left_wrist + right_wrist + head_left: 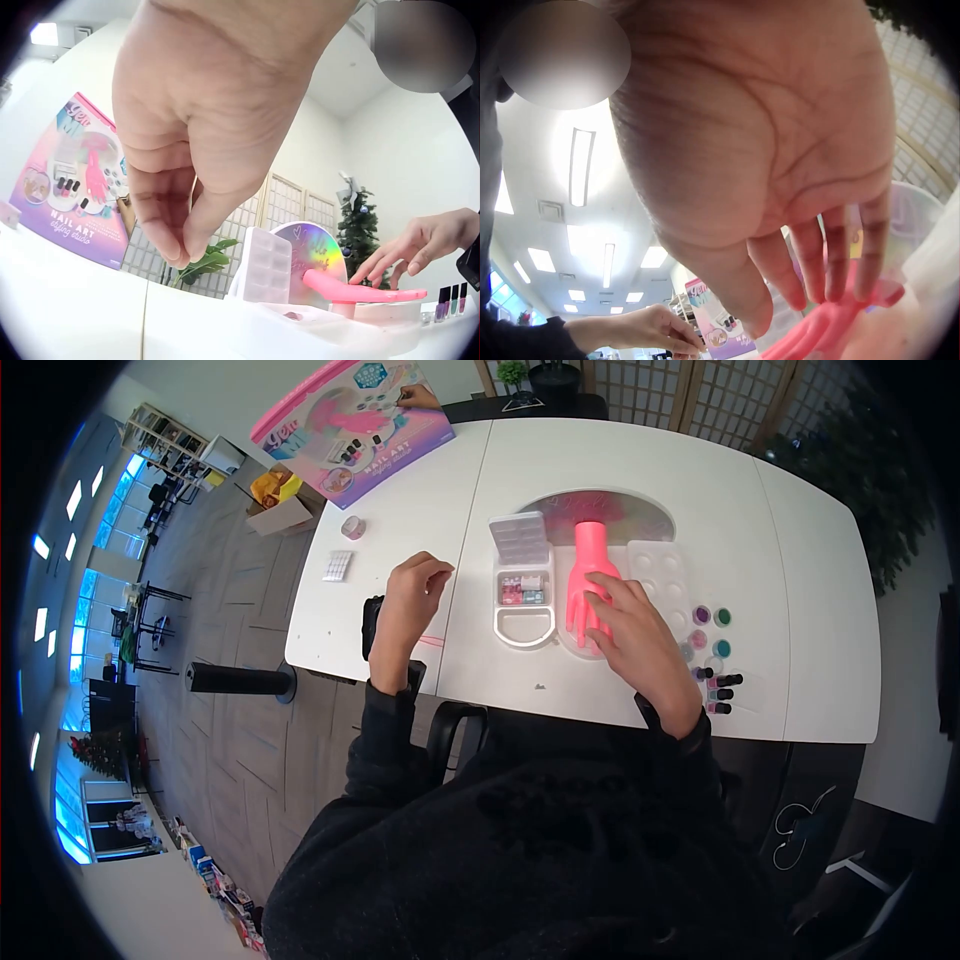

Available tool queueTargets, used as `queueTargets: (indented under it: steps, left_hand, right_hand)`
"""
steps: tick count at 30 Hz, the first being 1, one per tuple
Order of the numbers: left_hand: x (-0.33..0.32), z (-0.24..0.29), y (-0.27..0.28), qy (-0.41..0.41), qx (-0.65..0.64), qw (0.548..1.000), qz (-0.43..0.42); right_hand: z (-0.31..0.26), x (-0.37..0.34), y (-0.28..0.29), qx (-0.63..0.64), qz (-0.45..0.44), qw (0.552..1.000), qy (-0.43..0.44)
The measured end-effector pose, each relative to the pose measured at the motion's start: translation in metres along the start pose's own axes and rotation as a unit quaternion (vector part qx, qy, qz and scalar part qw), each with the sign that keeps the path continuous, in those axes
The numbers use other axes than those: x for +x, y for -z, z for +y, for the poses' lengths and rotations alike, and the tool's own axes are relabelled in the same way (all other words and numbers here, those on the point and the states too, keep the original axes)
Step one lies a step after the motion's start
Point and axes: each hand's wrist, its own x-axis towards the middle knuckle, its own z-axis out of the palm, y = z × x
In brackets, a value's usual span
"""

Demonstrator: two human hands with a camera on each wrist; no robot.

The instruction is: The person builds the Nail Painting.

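A pink plastic model hand (590, 575) lies palm-down on a white stand with a shiny half-round back panel (640, 510). My right hand (640, 635) rests its fingertips on the model hand, fingers spread and nearly straight. To the left, my left hand (412, 600) hovers above the table with thumb and fingertips pressed together; nothing shows between the tips in the left wrist view. Between the hands stands a white case (525, 625) with its lid (518, 538) raised, holding small pink and teal pieces (522, 590) in one compartment.
Several small glitter pots (722, 617) and nail polish bottles (720, 695) stand to the right, beside a white palette (660, 575) with round wells. A nail art box (355, 430) stands at the back left. Nearby are a small jar (353, 527) and a checkered packet (337, 566).
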Motion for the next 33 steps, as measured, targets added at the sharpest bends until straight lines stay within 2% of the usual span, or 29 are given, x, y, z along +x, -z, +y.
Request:
queueTargets:
  steps: [4,6,10,14,16,17,19,21,22,25,26,28,29,31,33]
  left_hand:
    - [-0.007,-0.001,0.002,0.0,0.022,0.999,-0.041]
    - [-0.008,0.007,-0.003,0.011,0.005,0.999,-0.051]
    - [-0.005,0.017,-0.014,0.003,-0.013,0.998,-0.065]
    - [-0.003,0.03,-0.02,-0.018,-0.022,0.997,-0.066]
    - [-0.002,0.036,-0.021,-0.027,-0.024,0.998,-0.059]
    - [-0.002,0.04,-0.022,-0.034,-0.026,0.998,-0.053]
    - [-0.002,0.045,-0.025,-0.041,-0.036,0.998,-0.043]
    - [-0.003,0.051,-0.028,-0.048,-0.047,0.997,-0.034]
    - [-0.002,0.055,-0.029,-0.056,-0.053,0.997,-0.031]
    - [-0.003,0.066,-0.034,-0.075,-0.066,0.994,-0.034]
    - [0.0,0.071,-0.037,-0.088,-0.069,0.993,-0.036]
    - [0.003,0.079,-0.043,-0.101,-0.081,0.991,-0.03]
    - [0.002,0.084,-0.047,-0.103,-0.087,0.99,-0.028]
    - [0.004,0.089,-0.05,-0.111,-0.091,0.989,-0.032]
    - [0.006,0.092,-0.053,-0.121,-0.096,0.987,-0.033]
  right_hand:
    - [0.007,-0.013,0.001,0.014,0.03,0.999,0.011]
    - [0.008,-0.015,0.004,0.06,0.012,0.998,0.002]
    - [0.006,-0.016,0.003,0.03,-0.001,0.999,0.032]
    - [0.003,-0.022,0.015,0.042,-0.002,0.999,-0.007]
    - [0.011,-0.025,0.028,0.005,0.095,0.995,-0.014]
    - [0.012,-0.028,0.038,0.004,0.095,0.995,-0.016]
    - [0.014,-0.037,0.064,-0.049,0.159,0.982,-0.095]
    - [0.021,-0.051,0.086,-0.026,0.167,0.969,-0.181]
    - [0.033,-0.061,0.091,-0.065,0.182,0.965,-0.175]
    - [0.056,-0.094,0.105,-0.1,0.119,0.948,-0.278]
    - [0.068,-0.108,0.104,-0.105,0.124,0.946,-0.28]
    - [0.096,-0.134,0.094,-0.142,0.053,0.938,-0.313]
    - [0.105,-0.142,0.089,-0.147,0.054,0.936,-0.316]
    - [0.119,-0.153,0.083,-0.14,-0.026,0.913,-0.382]
    - [0.127,-0.161,0.085,-0.126,-0.025,0.917,-0.378]
